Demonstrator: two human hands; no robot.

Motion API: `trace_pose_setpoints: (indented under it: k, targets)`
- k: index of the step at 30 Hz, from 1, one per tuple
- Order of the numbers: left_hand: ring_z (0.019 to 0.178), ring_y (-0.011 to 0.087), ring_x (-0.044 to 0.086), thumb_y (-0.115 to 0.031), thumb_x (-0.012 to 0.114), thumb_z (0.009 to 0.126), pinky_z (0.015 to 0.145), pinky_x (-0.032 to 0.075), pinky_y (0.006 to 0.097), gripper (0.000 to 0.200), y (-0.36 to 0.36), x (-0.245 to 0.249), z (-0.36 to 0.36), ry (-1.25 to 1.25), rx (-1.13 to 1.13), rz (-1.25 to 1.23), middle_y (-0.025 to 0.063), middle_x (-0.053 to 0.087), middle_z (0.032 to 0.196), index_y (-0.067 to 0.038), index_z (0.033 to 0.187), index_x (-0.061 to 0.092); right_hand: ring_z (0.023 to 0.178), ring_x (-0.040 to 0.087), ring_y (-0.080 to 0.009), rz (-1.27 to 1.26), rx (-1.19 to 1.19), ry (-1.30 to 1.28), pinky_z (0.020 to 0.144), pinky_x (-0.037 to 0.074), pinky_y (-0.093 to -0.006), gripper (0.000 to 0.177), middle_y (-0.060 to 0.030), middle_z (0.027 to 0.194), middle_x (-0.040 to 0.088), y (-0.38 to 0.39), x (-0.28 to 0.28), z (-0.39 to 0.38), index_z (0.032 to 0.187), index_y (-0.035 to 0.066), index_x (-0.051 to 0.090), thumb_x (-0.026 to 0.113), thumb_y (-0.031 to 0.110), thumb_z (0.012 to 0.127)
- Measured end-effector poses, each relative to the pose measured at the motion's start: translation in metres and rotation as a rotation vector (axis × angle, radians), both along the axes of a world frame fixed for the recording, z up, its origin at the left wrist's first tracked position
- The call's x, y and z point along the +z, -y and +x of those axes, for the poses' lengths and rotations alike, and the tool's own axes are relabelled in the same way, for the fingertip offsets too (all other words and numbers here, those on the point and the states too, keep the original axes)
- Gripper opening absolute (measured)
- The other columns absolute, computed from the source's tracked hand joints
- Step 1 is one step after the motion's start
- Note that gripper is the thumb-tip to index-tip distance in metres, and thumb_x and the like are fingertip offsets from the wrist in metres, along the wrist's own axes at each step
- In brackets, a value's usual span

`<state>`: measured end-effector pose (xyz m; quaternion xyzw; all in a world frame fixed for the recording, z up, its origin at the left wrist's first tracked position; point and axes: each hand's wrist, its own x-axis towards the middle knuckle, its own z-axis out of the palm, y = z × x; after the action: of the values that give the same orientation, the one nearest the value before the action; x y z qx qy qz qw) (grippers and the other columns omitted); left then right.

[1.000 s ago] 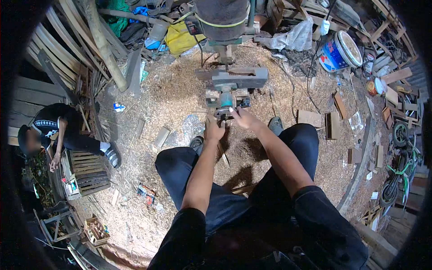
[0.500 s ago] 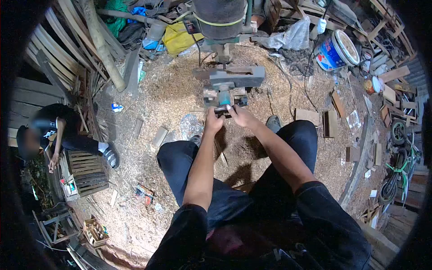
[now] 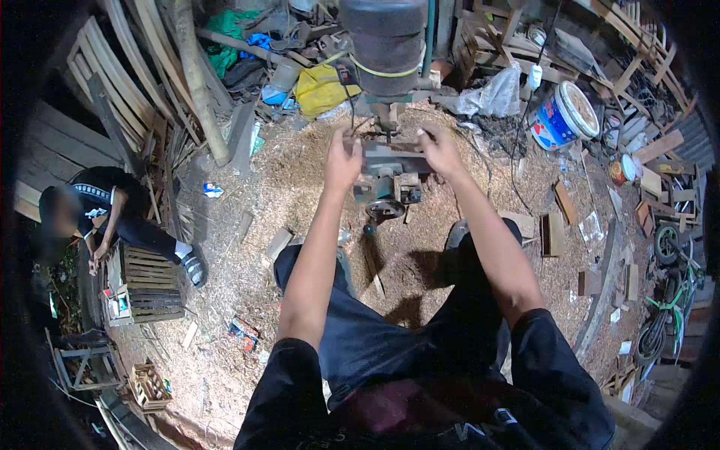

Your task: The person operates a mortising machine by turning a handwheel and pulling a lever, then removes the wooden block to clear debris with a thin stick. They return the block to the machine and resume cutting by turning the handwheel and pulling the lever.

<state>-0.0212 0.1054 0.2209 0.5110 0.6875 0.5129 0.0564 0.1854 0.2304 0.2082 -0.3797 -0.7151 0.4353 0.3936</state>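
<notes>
Above flaky wood shavings point(image 3: 289, 169) — left hand point(image 3: 344, 160), right hand point(image 3: 443, 154) flank dark straight-edged block point(image 3: 391, 161); cannot tell either grip.

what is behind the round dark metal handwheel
Behind the round dark metal handwheel, a teal metal part shows, then a long grey bar between the left hand and right hand. The wheel covers the teal part's near end; how they join cannot be seen.

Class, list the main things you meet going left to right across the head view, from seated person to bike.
Seated person, wearer's left hand, handwheel, wearer's right hand, blue-and-white bucket, green bike.
</notes>
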Motion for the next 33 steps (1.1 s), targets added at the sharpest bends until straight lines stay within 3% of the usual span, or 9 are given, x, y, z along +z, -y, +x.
trace_pose_setpoints:
  k: [4, 5, 10, 16, 20, 24, 31, 32, 33]
  targets:
    - [0.106, 0.0358, 0.059, -0.016, 0.066, 0.086, 0.093, 0.046, 0.0398, 0.045, -0.034, 0.064, -0.011, 0.029, 0.068, 0.225, 0.0235, 0.060, 0.115, 0.004, 0.124, 0.052, 0.076, 0.065, -0.0176, -0.016, 0.033, -0.142, 0.071, 0.051, -0.0329, 0.031, -0.0115, 0.084, 0.068, -0.018, 0.049, -0.008, 0.108, -0.004, 0.064, 0.060, 0.024, 0.095]
    - [0.108, 0.0366, 0.059, -0.017, 0.067, 0.086, 0.094, 0.046, 0.0405, 0.047, -0.044, 0.075, -0.017, 0.040, 0.067, 0.236, 0.0240, 0.060, 0.116, 0.004, 0.125, 0.051, 0.068, 0.062, -0.0132, 0.129, 0.005, -0.105, 0.064, 0.051, -0.0303, 0.030, -0.0090, 0.081, 0.067, -0.012, 0.071, -0.007, 0.108, -0.005, 0.063, 0.060, 0.022, 0.095]
    - [0.116, 0.0405, 0.054, -0.017, 0.071, 0.081, 0.099, 0.044, 0.0426, 0.057, -0.056, 0.106, -0.038, -0.209, 0.080, 0.245, 0.0263, 0.057, 0.125, 0.007, 0.128, 0.050, 0.071, 0.066, -0.0139, 0.027, 0.040, -0.238, 0.063, 0.052, -0.0292, 0.029, -0.0092, 0.082, 0.068, -0.032, 0.112, -0.011, 0.110, -0.005, 0.062, 0.059, 0.020, 0.096]
    - [0.108, 0.0402, 0.056, -0.011, 0.075, 0.073, 0.089, 0.047, 0.0448, 0.049, -0.052, 0.116, -0.048, -0.381, 0.090, 0.145, 0.0186, 0.059, 0.115, -0.001, 0.117, 0.056, 0.073, 0.067, -0.0140, 0.077, -0.008, -0.218, 0.066, 0.052, -0.0289, 0.029, -0.0103, 0.084, 0.069, -0.047, 0.166, -0.009, 0.107, -0.005, 0.064, 0.060, 0.020, 0.094]
    - [0.106, 0.0407, 0.056, -0.010, 0.076, 0.072, 0.087, 0.047, 0.0464, 0.044, -0.052, 0.133, -0.048, -0.455, 0.062, 0.116, 0.0178, 0.058, 0.111, 0.000, 0.111, 0.056, 0.084, 0.068, -0.0226, 0.306, -0.206, -0.122, 0.077, 0.052, -0.0347, 0.036, -0.0178, 0.093, 0.070, -0.093, 0.205, -0.028, 0.106, -0.004, 0.065, 0.064, 0.028, 0.090]
    - [0.103, 0.0420, 0.056, -0.010, 0.077, 0.069, 0.085, 0.047, 0.0478, 0.041, -0.051, 0.148, -0.052, -0.537, 0.007, 0.118, 0.0191, 0.057, 0.107, 0.000, 0.103, 0.057, 0.105, 0.064, -0.0338, 0.305, -0.348, -0.058, 0.091, 0.049, -0.0390, 0.057, -0.0241, 0.110, 0.066, -0.130, 0.244, -0.052, 0.120, -0.006, 0.056, 0.069, 0.037, 0.084]
    - [0.098, 0.0395, 0.057, -0.011, 0.075, 0.066, 0.082, 0.047, 0.0470, 0.029, -0.071, 0.153, -0.082, -0.649, -0.096, 0.072, 0.0194, 0.058, 0.097, 0.000, 0.087, 0.059, 0.139, 0.033, -0.0408, 0.188, -0.135, -0.019, 0.115, 0.030, -0.0425, 0.113, -0.0349, 0.147, 0.030, -0.227, 0.272, -0.083, 0.148, -0.010, 0.011, 0.071, 0.056, 0.080]
    - [0.098, 0.0394, 0.057, -0.011, 0.074, 0.066, 0.082, 0.047, 0.0474, 0.026, -0.073, 0.149, -0.083, -0.619, -0.117, 0.036, 0.0189, 0.058, 0.096, 0.000, 0.085, 0.059, 0.138, 0.033, -0.0427, 0.156, -0.140, -0.003, 0.115, 0.030, -0.0453, 0.122, -0.0353, 0.147, 0.030, -0.217, 0.288, -0.080, 0.148, -0.011, 0.011, 0.071, 0.065, 0.075]
    - [0.095, 0.0399, 0.058, -0.010, 0.072, 0.067, 0.080, 0.048, 0.0477, 0.021, -0.070, 0.157, -0.078, -0.634, -0.107, 0.049, 0.0181, 0.060, 0.092, 0.000, 0.082, 0.061, 0.126, 0.049, -0.0377, 0.224, -0.221, -0.059, 0.105, 0.041, -0.0444, 0.106, -0.0326, 0.134, 0.048, -0.232, 0.286, -0.089, 0.137, -0.013, 0.037, 0.071, 0.066, 0.074]
